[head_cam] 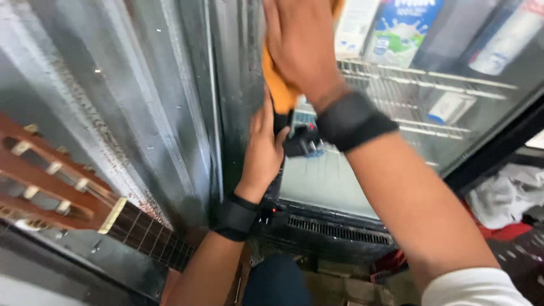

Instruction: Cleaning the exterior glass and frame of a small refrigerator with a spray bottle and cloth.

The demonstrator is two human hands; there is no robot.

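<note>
My right hand presses an orange cloth against the glass door of a display fridge, near the door's left edge. Just below it, my left hand grips a dark spray bottle held close to the glass. Both wrists wear black bands. The cloth is mostly hidden under my right palm.
A wooden guitar headstock and neck lean in from the left against a grey metal wall. Inside the fridge are wire shelves with milk cartons. A vent grille runs below the door. Crumpled cloths lie at right.
</note>
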